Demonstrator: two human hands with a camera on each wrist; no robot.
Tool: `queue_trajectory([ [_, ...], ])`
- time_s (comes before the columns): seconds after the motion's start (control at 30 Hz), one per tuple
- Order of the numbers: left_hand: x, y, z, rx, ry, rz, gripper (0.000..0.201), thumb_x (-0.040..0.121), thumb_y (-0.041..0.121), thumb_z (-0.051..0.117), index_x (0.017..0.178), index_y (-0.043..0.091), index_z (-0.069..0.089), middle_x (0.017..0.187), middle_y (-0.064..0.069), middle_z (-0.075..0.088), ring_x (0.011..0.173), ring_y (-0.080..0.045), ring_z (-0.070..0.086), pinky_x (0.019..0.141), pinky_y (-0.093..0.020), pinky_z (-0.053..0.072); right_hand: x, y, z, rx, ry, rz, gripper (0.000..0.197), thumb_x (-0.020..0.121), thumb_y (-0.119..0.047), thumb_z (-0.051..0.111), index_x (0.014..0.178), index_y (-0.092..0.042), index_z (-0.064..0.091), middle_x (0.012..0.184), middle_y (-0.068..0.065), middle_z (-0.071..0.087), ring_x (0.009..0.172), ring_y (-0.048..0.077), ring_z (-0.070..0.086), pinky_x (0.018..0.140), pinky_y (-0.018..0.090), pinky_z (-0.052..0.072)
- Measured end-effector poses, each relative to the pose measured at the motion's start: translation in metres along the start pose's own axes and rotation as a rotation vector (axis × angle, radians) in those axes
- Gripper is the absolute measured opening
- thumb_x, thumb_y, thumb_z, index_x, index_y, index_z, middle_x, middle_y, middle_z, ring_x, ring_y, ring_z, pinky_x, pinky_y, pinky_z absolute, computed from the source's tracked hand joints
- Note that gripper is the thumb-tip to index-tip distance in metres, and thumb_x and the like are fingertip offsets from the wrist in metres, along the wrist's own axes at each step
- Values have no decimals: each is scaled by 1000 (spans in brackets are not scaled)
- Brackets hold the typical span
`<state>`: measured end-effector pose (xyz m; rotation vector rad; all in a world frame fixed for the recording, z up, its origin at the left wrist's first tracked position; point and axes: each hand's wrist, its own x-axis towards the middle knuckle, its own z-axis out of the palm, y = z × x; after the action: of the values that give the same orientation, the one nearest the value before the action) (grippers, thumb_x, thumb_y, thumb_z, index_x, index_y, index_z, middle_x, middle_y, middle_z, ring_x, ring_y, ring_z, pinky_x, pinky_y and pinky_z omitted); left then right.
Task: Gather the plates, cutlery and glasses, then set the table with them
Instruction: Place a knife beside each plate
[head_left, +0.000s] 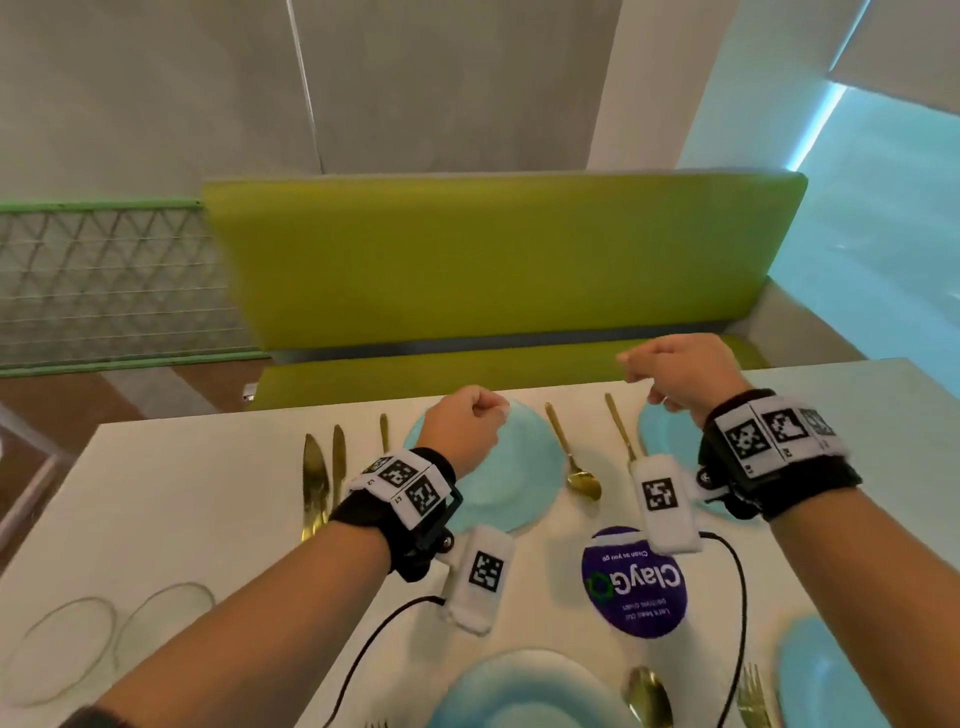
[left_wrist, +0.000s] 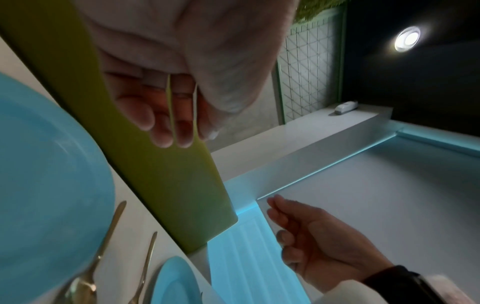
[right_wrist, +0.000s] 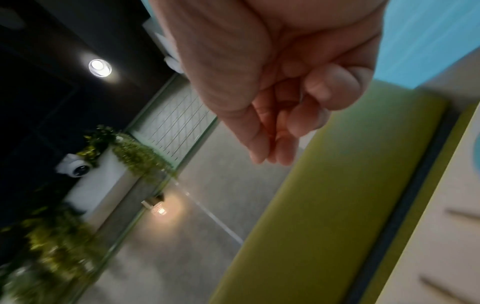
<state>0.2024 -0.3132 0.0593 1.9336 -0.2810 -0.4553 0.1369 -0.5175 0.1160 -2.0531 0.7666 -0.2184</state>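
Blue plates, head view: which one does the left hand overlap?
The far plate left of the gold spoon; the left hand covers its far-left rim. The other far plate sits under the right hand; two lie nearer.

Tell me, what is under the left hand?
A blue plate lies on the table under the left hand. The hand and wrist hide part of it, so that part cannot be seen.

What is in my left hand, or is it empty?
Empty: the left hand shows fingers curled toward the palm with nothing between them.
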Motion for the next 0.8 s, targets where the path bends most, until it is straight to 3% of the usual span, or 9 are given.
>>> queue_trajectory([
  [0.17,-36,-21,-85,-21,72,19,10,91,18,55,82,22,58,83,3,62,63,-8,57,55,-18,43,-60,-47,121,-97,-179,-17,13,85,-25,63,76,-17,68,82,3,69,54,15,53,49,22,41],
  [0.23,-44,-32,-117,-13,105,14,10,90,17,54,82,22,58,84,2,63,64,-10,58,57,-19,43,-69,-51,177,-313,-285,-14,17,89,-29,57,84,-17,67,99,7,71,76,23,64,67,29,50],
  [0.3,-50,-44,-145,-19,136,-11,8,90,18,54,84,21,59,83,2,62,65,-11,58,57,-20,44,-75,-47,232,-581,-355,-60,24,92,-28,49,96,-13,67,114,10,68,103,28,63,86,32,48],
  [0.4,-56,-65,-179,-31,183,-53,14,89,17,54,78,26,57,84,2,62,69,-14,59,62,-23,46,-89,-37,296,-697,-418,-64,32,92,-26,50,111,-4,63,120,13,64,111,30,60,85,30,48],
  [0.5,-59,-84,-202,-50,213,-91,18,89,16,54,76,27,56,86,1,64,70,-16,59,62,-23,45,-99,-35,338,-657,-394,-19,30,91,-26,51,114,-7,57,120,10,62,109,28,60,81,30,47],
  [0.6,-61,-97,-214,-74,221,-117,18,89,14,54,75,25,55,86,1,62,64,-12,57,50,-14,42,-98,-38,365,-619,-394,49,54,86,-42,59,128,-9,46,130,9,51,118,27,54,92,35,46],
  [0.67,-62,-104,-218,-80,222,-132,18,90,13,54,75,25,55,87,1,62,63,-10,57,44,-9,41,-99,-35,374,-639,-403,74,66,83,-48,62,131,-8,41,133,7,46,119,27,53,94,35,45],
  [0.8,-64,-112,-221,-89,219,-144,16,91,15,53,78,24,56,88,0,63,61,-9,57,54,-16,42,-100,-30,378,-720,-404,42,48,89,-38,56,126,-8,50,132,7,45,118,25,54,93,32,45],
])
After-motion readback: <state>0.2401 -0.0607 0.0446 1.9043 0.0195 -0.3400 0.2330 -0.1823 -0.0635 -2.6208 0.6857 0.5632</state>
